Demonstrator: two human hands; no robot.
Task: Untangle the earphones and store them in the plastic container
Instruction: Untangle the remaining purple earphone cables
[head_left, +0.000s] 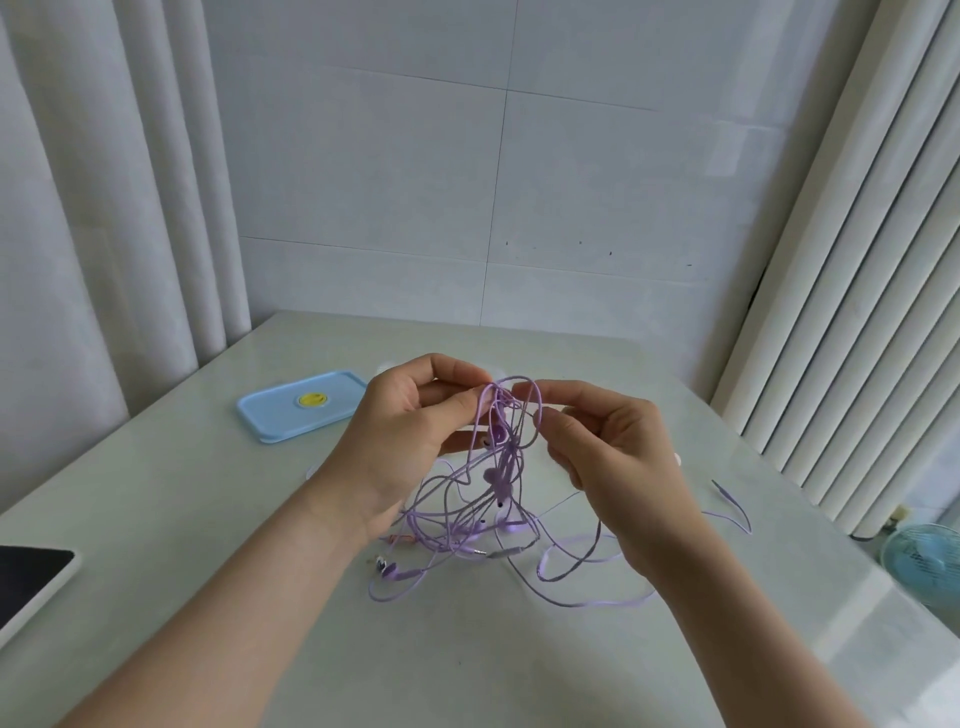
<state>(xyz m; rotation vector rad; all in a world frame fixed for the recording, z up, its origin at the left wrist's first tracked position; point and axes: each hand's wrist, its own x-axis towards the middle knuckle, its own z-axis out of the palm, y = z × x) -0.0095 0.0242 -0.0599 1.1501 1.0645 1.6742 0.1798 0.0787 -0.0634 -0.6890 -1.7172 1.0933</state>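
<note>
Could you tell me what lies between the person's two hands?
The head view shows tangled purple earphone cables there, pinched by the left hand and right hand.

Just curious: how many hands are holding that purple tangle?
2: the left hand pinches the earphones at the top from the left, the right hand from the right.

No readable text or numbers for you; only a yellow smiley badge (311, 399) on the blue lid (270, 415), left of your grip.
</note>
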